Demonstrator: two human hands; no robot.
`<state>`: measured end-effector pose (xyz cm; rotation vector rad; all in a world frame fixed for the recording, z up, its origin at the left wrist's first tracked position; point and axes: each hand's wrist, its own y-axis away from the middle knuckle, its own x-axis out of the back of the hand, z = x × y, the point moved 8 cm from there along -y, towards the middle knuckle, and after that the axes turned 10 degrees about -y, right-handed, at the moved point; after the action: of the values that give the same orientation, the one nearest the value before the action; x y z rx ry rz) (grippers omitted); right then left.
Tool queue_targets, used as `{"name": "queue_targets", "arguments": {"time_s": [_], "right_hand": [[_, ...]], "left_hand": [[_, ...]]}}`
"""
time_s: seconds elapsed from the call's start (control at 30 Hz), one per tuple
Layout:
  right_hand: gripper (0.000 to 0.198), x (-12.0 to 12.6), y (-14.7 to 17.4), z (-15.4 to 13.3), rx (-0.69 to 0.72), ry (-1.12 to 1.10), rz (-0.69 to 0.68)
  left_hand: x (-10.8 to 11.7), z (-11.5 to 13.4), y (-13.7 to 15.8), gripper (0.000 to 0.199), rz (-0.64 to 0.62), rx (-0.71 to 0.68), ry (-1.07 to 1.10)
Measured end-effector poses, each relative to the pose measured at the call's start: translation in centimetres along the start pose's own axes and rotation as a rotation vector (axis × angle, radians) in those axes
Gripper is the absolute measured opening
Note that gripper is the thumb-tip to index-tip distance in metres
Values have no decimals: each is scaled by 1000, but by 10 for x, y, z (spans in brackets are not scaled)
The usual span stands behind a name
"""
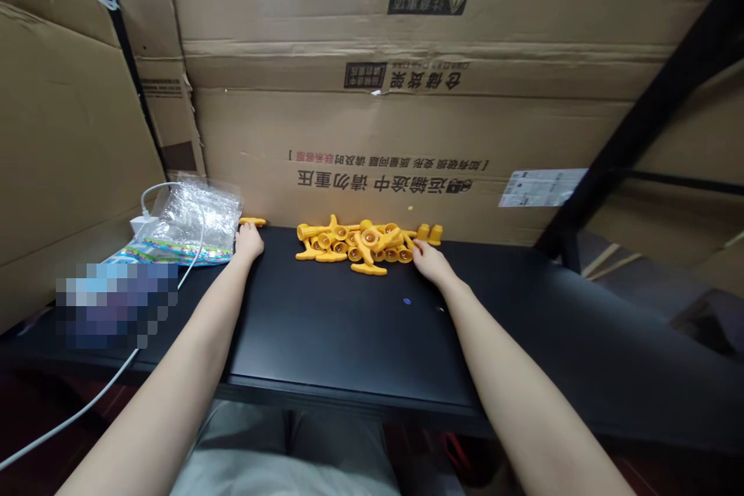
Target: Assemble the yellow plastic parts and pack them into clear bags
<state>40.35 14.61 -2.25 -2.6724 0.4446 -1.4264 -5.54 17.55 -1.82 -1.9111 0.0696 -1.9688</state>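
Yellow plastic T-shaped pieces with hollow, cup-like ends lie in a pile at the back of the black tabletop. My left hand, left of the pile, has its fingers closed on a single yellow T-shaped piece, whose crossbar shows above the fingers. At the pile's right end, my right hand has its fingertips closed at a yellow piece, mostly hidden by the fingers. Just behind that hand, two yellow pieces stand upright side by side.
A cardboard wall rises directly behind the pile. To the left lie a clear plastic bag, a white charger with its cable, and a blurred-out object. A black metal post slants up at the right. A small blue disc rests on the tabletop.
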Motion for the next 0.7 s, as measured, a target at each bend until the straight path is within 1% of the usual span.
{"name": "queue_targets", "arguments": {"time_s": [0.13,0.27,0.37,0.47,0.6,0.7], "right_hand": [[46,0,-2,1,17,7,25],[45,0,-4,2,21,-2,49],[46,2,-4,5,-49,-6,67],[45,8,-2,9,-137,13,134],[42,15,0,11,-175,16,211],[41,16,2,16,-225,-42,220]], "left_hand": [[1,-2,2,52,-38,42,16],[4,-1,5,53,-38,40,25],[4,-1,5,56,-26,39,23],[2,-1,4,60,-7,37,12],[1,0,2,64,13,28,-25],[4,5,2,62,61,-25,-50]]}}
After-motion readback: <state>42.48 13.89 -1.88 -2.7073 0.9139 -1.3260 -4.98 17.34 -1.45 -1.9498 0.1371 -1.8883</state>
